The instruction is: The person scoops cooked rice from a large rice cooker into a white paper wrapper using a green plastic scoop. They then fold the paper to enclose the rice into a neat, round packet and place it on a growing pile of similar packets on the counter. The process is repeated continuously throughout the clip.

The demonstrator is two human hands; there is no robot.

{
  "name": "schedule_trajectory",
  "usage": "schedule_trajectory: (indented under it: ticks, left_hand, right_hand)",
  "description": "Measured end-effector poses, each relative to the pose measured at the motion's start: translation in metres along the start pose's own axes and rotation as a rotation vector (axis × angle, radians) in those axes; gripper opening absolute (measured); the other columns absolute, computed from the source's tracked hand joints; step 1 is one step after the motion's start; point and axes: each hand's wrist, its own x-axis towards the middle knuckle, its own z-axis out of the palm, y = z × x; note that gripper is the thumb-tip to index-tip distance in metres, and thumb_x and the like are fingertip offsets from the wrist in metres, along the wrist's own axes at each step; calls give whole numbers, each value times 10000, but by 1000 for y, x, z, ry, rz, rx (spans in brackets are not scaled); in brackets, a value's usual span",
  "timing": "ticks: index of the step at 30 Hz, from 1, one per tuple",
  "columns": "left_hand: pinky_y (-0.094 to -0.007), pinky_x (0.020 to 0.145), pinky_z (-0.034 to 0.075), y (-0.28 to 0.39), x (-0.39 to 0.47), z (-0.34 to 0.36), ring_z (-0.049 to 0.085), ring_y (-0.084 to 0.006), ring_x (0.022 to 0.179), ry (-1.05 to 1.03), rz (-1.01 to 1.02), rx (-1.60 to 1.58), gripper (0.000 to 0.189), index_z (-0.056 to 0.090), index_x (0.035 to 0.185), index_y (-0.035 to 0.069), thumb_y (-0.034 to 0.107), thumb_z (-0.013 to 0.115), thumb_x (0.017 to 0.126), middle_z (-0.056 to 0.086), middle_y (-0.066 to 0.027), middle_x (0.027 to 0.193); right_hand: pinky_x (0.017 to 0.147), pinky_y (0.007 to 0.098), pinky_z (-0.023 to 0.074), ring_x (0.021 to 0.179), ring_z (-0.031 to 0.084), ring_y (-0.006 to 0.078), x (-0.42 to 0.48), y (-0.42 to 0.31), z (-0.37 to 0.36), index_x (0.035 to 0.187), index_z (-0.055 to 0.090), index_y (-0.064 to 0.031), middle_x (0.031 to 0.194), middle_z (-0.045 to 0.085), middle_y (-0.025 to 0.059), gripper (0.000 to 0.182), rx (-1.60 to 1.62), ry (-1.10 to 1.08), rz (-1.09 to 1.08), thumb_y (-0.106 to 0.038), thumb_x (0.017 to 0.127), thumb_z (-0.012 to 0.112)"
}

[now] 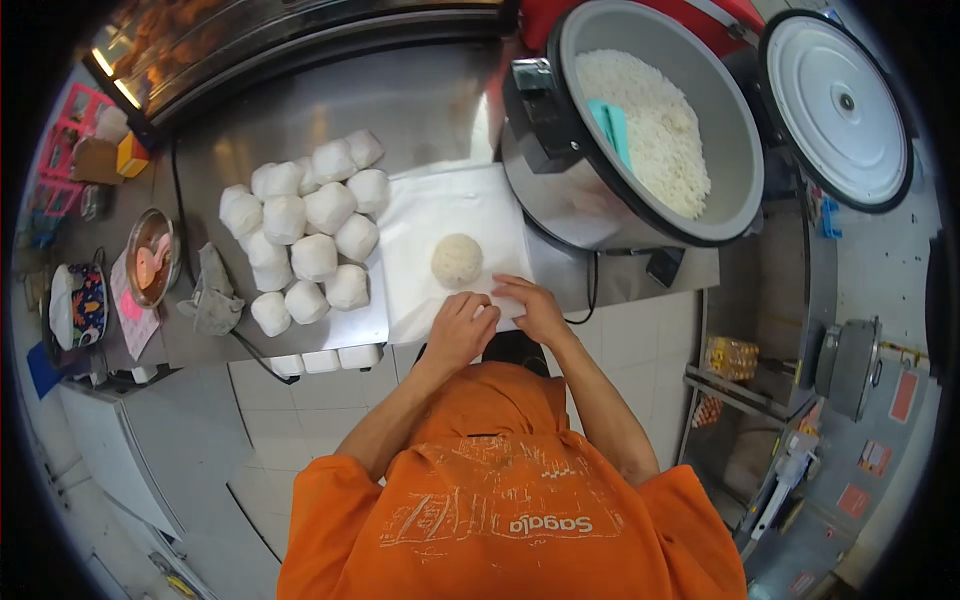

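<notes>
A round mound of cooked white rice (457,261) sits on a stack of white wrapping paper (420,217) at the counter's front edge. Just below the rice, my left hand (463,330) has its fingers bent at the near edge of the paper. To its right my right hand (531,306) touches the same edge, fingers spread and pinching the sheet's near corner. Left of the paper lie several paper-wrapped rice bundles (330,208). At the upper right stands a large open rice cooker (540,187) holding cooked rice (652,120) and a turquoise scoop or its handle (611,131).
The cooker's raised lid (836,112) is at the far right. A phone-like black object (664,267) lies at the counter's right corner. A crumpled grey cloth (213,292), a metal bowl (154,259) and a power cable (180,202) are on the left. A glass display case (225,45) borders the back.
</notes>
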Motion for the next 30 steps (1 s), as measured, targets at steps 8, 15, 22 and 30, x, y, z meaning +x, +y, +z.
schedule_trajectory:
  ticks: [8, 15, 22, 30]
  left_hand:
    - [-377, 803, 496, -71, -66, -54, 631, -291, 910, -215, -411, -75, 209, 704, 981, 16, 89, 723, 786, 677, -95, 844]
    - [-503, 610, 414, -79, -31, -18, 584, -410, 635, 346, -945, 85, 435, 674, 806, -16, 383, 570, 945, 643, -211, 700]
    - [-451, 781, 472, -53, -36, -40, 622, -365, 879, 341, -1134, 102, 383, 617, 994, -4, 365, 636, 896, 654, -200, 914]
    - [-513, 1137, 230, -27, 31, -13, 308, -389, 1376, 175, -572, 315, 770, 438, 1359, 5, 300, 784, 738, 392, -227, 1432]
  right_hand:
    - [712, 307, 587, 799, 710, 197, 4, 47, 4, 1107, 648, 48, 931, 704, 141, 208, 263, -51, 228, -21, 923, 578]
    - [610, 327, 551, 733, 690, 232, 24, 17, 4, 844, 589, 58, 780, 690, 170, 373, 239, 6, 603, -284, 991, 560]
    - [942, 472, 449, 1130, 551, 373, 70, -5, 25, 1125, 565, -33, 1154, 618, 189, 391, -428, 321, 41, -228, 820, 711]
    - [925, 485, 468, 1075, 598, 334, 184, -61, 23, 983, 668, -56, 1037, 661, 135, 281, -883, -682, -195, -214, 759, 730]
